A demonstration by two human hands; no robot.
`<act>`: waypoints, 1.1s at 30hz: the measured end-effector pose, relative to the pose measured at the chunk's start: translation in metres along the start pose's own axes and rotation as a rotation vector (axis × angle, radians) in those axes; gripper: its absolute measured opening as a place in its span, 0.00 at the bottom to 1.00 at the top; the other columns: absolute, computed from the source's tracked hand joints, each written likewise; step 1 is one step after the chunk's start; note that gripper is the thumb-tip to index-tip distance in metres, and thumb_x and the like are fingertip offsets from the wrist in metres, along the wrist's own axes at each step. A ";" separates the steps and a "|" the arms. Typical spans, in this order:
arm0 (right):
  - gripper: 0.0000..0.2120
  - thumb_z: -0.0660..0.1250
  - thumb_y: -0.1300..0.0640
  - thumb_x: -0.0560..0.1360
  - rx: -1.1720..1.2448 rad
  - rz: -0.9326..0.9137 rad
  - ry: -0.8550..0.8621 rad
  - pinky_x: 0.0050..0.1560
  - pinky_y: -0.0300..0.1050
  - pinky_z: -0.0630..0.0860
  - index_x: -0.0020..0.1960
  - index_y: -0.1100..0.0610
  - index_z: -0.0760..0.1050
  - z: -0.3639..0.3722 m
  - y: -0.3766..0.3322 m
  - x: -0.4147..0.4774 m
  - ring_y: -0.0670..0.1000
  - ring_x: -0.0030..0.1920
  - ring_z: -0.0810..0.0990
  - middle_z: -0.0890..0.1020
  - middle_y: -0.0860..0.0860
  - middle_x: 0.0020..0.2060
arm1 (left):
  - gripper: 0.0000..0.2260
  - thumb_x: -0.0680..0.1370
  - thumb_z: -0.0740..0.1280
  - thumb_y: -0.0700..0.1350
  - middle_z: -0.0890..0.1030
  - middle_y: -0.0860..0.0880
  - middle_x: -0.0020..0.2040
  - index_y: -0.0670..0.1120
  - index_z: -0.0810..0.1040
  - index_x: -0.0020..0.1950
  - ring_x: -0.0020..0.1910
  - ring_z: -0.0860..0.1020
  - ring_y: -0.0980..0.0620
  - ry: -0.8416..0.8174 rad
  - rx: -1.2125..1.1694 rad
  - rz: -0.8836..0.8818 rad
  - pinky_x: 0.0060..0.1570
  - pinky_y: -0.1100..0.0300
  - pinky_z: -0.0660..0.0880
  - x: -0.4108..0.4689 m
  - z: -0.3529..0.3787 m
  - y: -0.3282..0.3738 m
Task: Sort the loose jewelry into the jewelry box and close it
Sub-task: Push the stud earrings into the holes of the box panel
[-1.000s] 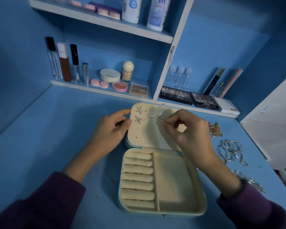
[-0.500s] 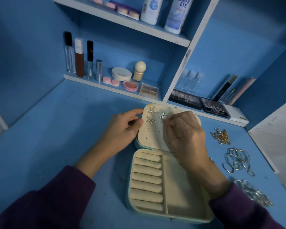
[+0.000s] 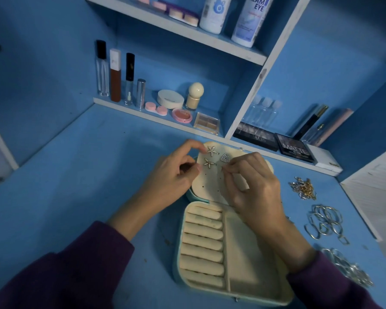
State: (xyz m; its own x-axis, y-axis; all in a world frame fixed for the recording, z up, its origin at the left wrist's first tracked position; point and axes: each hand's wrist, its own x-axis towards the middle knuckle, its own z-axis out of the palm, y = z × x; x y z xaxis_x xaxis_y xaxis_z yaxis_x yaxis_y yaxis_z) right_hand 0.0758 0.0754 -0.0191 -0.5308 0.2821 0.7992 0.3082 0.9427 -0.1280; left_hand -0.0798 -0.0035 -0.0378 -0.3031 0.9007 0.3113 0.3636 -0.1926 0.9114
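Cream jewelry box (image 3: pixel 239 253): lying open on blue table (image 3: pixel 76 175)
Left hand (image 3: pixel 172 177): grip holding lid (image 3: pixel 210 186) edge
Right hand (image 3: pixel 254 188): grip pinching at lid beside triangle earring (image 3: pixel 224 157), contents hidden
Loose jewelry (image 3: pixel 323 224): lying right of box

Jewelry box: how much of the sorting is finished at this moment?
Done: two starfish earrings and a triangle earring sit pinned on the lid panel. In hand: the left hand grips the panel's edge; the right hand pinches at it, contents hidden. Left: the chain pile and silver hoops lie on the table; ring rolls bare; jewelry box open.
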 end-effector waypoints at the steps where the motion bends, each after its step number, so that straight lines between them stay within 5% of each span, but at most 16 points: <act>1: 0.05 0.69 0.69 0.70 0.009 0.003 -0.008 0.44 0.34 0.68 0.36 0.66 0.76 0.001 0.000 0.001 0.53 0.39 0.73 0.78 0.55 0.35 | 0.06 0.77 0.66 0.41 0.80 0.46 0.35 0.53 0.77 0.49 0.36 0.76 0.47 -0.009 -0.036 -0.009 0.41 0.59 0.71 0.000 0.000 0.000; 8: 0.04 0.70 0.71 0.69 0.057 -0.004 -0.053 0.41 0.40 0.70 0.38 0.66 0.76 0.007 -0.002 0.005 0.52 0.40 0.71 0.77 0.56 0.35 | 0.08 0.71 0.68 0.52 0.83 0.48 0.41 0.49 0.83 0.44 0.42 0.79 0.50 -0.065 -0.135 -0.044 0.44 0.61 0.73 0.001 -0.001 0.002; 11: 0.04 0.70 0.68 0.70 0.084 0.012 -0.049 0.41 0.39 0.70 0.38 0.65 0.76 0.007 -0.004 0.005 0.51 0.40 0.72 0.77 0.55 0.34 | 0.03 0.72 0.72 0.49 0.83 0.50 0.39 0.53 0.83 0.44 0.39 0.79 0.53 -0.049 -0.120 -0.046 0.42 0.64 0.73 0.002 0.000 0.001; 15: 0.03 0.70 0.67 0.70 0.097 0.046 -0.054 0.41 0.41 0.72 0.38 0.65 0.77 0.007 -0.005 0.003 0.51 0.40 0.73 0.78 0.54 0.35 | 0.07 0.74 0.72 0.41 0.80 0.60 0.33 0.55 0.82 0.43 0.34 0.75 0.63 -0.048 -0.111 -0.022 0.39 0.71 0.69 0.002 0.000 -0.001; 24: 0.05 0.70 0.58 0.70 0.314 0.291 -0.150 0.45 0.36 0.74 0.44 0.58 0.81 -0.003 -0.010 0.001 0.45 0.41 0.78 0.82 0.49 0.38 | 0.09 0.75 0.70 0.42 0.79 0.61 0.34 0.57 0.80 0.41 0.34 0.74 0.63 -0.056 -0.026 0.010 0.37 0.70 0.69 0.002 -0.001 -0.002; 29: 0.13 0.70 0.56 0.70 0.424 0.455 -0.265 0.49 0.37 0.76 0.54 0.48 0.80 -0.006 -0.013 0.003 0.45 0.43 0.80 0.82 0.43 0.40 | 0.11 0.76 0.69 0.42 0.82 0.55 0.40 0.60 0.79 0.42 0.38 0.78 0.54 -0.054 -0.001 0.040 0.41 0.60 0.74 0.002 -0.001 0.000; 33: 0.09 0.72 0.58 0.71 0.414 0.500 -0.231 0.41 0.32 0.71 0.51 0.51 0.82 -0.006 -0.012 0.005 0.43 0.35 0.76 0.80 0.46 0.32 | 0.11 0.76 0.69 0.42 0.81 0.60 0.43 0.60 0.79 0.44 0.40 0.78 0.61 -0.071 0.023 0.045 0.41 0.69 0.73 0.002 -0.002 0.002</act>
State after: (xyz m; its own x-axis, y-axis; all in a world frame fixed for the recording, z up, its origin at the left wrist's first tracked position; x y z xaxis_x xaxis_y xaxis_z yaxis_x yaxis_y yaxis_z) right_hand 0.0745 0.0647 -0.0099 -0.5722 0.6885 0.4457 0.2578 0.6668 -0.6992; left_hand -0.0812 -0.0028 -0.0348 -0.2227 0.9168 0.3315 0.3961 -0.2256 0.8901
